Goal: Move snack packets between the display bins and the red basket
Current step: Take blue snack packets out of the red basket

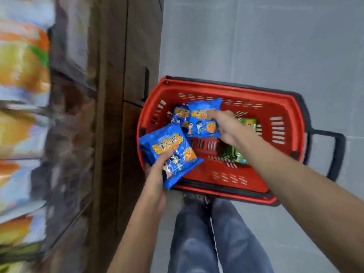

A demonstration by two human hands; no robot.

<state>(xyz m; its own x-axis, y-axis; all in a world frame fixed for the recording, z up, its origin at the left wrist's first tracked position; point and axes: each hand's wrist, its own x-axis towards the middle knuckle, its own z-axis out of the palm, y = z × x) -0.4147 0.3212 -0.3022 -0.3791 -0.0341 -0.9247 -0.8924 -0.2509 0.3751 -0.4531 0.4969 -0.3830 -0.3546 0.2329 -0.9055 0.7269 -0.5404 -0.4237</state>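
Item 1. Legs in faded blue denim jeans (197,243), seen from above, ending in dark shoes (197,200) just beside the near rim of the basket.

Item 2. Left hand (157,174), fingers curled beneath and thumb pressed on top of a glossy blue snack packet with orange lettering and cartoon figures (173,146). The packet is tilted and held over the basket's near left corner. Blue edges showing under it suggest more packets in the same grip; how many cannot be told.

Item 3. Right hand (226,127), reaching over the middle of the basket, thumb and fingers pinching the right edge of a second blue snack packet of the same print (202,119), lifted above the basket floor.

Item 4. Red slotted plastic shopping basket (283,115) with black fold-down handles (337,154), standing on the floor. Inside:
- a third blue snack packet (178,115) at the far left, partly behind the second
- a green snack packet (233,154) on the basket floor under the right forearm
- another green snack packet (249,123) further back, beside the right hand

Item 5. Pale grey tiled floor (256,46) around and beyond the basket.

Item 6. Dark brown wooden cabinet (114,95) with a black handle, touching or just beside the basket's left end.

Item 7. Display bins of orange, yellow and white snack packets (21,75) at the far left, heavily blurred.
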